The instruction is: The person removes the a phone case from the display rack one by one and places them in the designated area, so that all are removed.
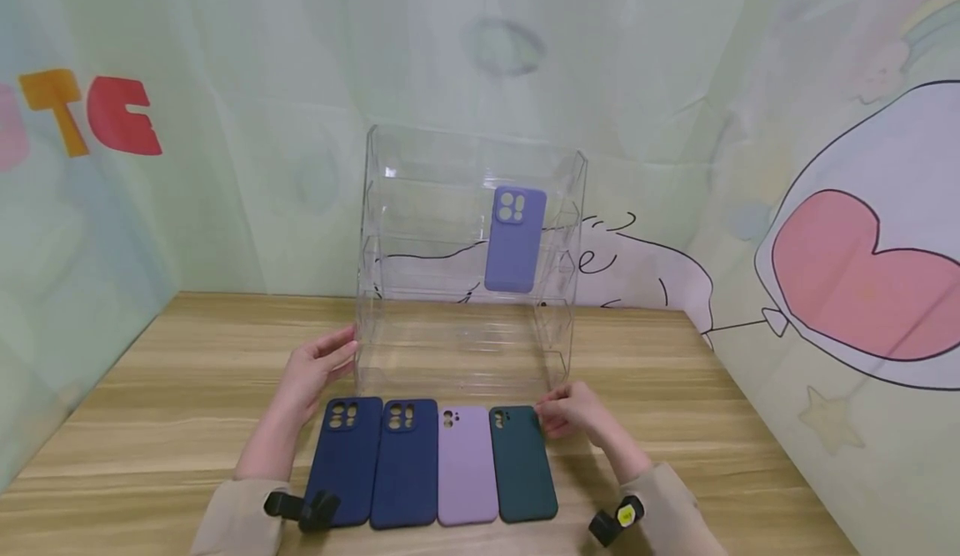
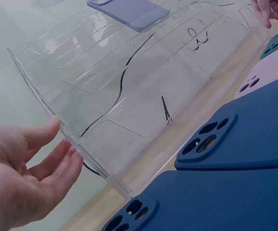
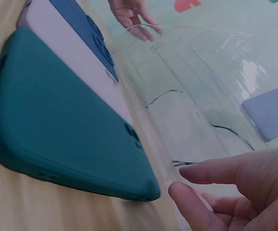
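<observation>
A clear, tiered acrylic display rack (image 1: pixel 465 331) stands on the table, with one lavender phone case (image 1: pixel 516 243) propped high on its right side. At the rack's lower left edge is my left hand (image 1: pixel 322 364), thumb and fingertips right at the clear side panel in the left wrist view. My right hand (image 1: pixel 573 413) is by the rack's lower right corner, close to the dark green phone case (image 1: pixel 523 464). Its thumb and index finger stand apart with nothing between them in the right wrist view. A pink-lilac phone case (image 1: pixel 467 468) lies left of the green one.
Two navy phone cases (image 1: pixel 405 468) complete the row in front of the rack, at its left end. The wood-grain table (image 1: pixel 225 348) reaches back to a pale printed curtain (image 1: pixel 262 164). Black straps with small devices (image 1: pixel 626 513) sit on both sleeves.
</observation>
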`<state>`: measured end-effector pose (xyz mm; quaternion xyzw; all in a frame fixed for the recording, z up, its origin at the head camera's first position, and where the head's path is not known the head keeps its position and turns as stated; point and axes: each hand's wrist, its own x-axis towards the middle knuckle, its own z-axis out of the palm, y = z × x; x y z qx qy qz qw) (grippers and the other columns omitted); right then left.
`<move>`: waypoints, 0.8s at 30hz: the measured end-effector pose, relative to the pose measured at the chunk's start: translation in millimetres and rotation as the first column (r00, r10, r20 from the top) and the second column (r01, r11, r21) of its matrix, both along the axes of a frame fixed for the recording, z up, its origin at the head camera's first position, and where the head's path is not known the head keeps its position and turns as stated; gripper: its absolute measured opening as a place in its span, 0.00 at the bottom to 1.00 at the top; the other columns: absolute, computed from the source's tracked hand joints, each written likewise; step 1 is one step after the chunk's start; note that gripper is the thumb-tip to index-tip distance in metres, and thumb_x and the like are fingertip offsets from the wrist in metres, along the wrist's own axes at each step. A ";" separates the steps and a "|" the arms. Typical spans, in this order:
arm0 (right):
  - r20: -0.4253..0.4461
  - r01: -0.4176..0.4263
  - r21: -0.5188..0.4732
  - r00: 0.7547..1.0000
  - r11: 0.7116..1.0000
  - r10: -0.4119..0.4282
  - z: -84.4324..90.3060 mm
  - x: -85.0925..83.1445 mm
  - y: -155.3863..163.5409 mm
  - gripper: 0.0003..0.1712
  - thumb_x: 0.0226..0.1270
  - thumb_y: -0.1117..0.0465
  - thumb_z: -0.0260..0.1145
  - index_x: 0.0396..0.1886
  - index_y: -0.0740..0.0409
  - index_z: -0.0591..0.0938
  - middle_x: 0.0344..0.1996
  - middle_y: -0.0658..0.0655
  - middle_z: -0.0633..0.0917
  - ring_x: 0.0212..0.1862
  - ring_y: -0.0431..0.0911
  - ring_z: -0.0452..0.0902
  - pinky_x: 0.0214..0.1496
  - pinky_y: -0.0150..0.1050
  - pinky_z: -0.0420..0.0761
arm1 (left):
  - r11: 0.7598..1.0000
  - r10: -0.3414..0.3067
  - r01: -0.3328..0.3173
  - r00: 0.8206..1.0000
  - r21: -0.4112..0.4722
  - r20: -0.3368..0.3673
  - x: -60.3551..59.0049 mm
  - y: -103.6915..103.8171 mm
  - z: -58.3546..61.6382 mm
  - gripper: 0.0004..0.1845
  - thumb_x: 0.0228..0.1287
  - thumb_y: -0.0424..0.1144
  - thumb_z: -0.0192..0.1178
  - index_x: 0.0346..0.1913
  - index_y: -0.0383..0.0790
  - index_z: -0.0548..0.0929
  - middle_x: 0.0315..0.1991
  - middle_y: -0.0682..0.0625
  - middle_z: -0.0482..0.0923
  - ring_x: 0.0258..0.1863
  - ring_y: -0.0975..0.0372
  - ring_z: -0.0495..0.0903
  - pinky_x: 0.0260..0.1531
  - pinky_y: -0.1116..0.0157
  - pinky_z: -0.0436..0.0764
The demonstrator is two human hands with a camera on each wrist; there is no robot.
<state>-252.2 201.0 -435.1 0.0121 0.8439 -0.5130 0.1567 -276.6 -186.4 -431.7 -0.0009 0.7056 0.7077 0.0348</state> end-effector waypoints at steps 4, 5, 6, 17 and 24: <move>-0.019 -0.042 0.038 0.999 0.998 0.042 10.3 0.0 1.2 0.13 0.67 0.67 0.63 0.42 0.77 0.82 0.25 0.59 0.86 0.23 0.40 0.82 0.29 0.38 0.88 | 1.000 0.001 -0.001 1.000 0.009 -0.001 0.3 0.0 -0.1 0.31 0.73 0.40 0.55 0.72 0.29 0.60 0.71 0.36 0.61 0.45 0.79 0.77 0.51 0.77 0.80; -0.022 -0.048 0.045 0.999 0.998 0.049 12.2 -0.6 1.7 0.13 0.67 0.67 0.63 0.42 0.77 0.82 0.26 0.60 0.86 0.24 0.41 0.82 0.30 0.38 0.88 | 1.000 0.002 -0.002 1.000 0.010 0.000 0.3 0.0 -0.2 0.31 0.73 0.40 0.55 0.72 0.29 0.61 0.71 0.38 0.62 0.45 0.79 0.77 0.51 0.77 0.80; -0.025 -0.057 0.051 0.998 0.997 0.058 14.4 -1.3 2.2 0.13 0.67 0.67 0.62 0.42 0.77 0.82 0.26 0.60 0.86 0.24 0.41 0.82 0.30 0.39 0.88 | 1.000 0.000 0.000 1.000 0.009 -0.001 0.5 0.1 -0.2 0.31 0.73 0.40 0.56 0.72 0.29 0.60 0.70 0.39 0.64 0.45 0.79 0.77 0.51 0.77 0.80; -0.038 -0.131 0.072 0.990 0.989 0.133 48.4 -17.3 5.2 0.12 0.67 0.65 0.63 0.40 0.74 0.81 0.24 0.53 0.82 0.25 0.38 0.78 0.32 0.36 0.88 | 1.000 0.006 -0.006 1.000 0.000 0.005 1.4 -0.3 -1.4 0.31 0.74 0.41 0.54 0.73 0.29 0.60 0.71 0.36 0.60 0.45 0.81 0.76 0.50 0.79 0.80; -0.053 -0.134 0.071 0.989 0.989 0.138 79.1 -27.0 4.3 0.16 0.69 0.64 0.62 0.45 0.75 0.81 0.25 0.53 0.82 0.25 0.38 0.79 0.33 0.34 0.87 | 1.000 0.007 -0.007 1.000 -0.007 0.009 0.3 -0.6 -1.9 0.31 0.74 0.41 0.54 0.73 0.30 0.61 0.71 0.37 0.61 0.45 0.81 0.76 0.50 0.78 0.80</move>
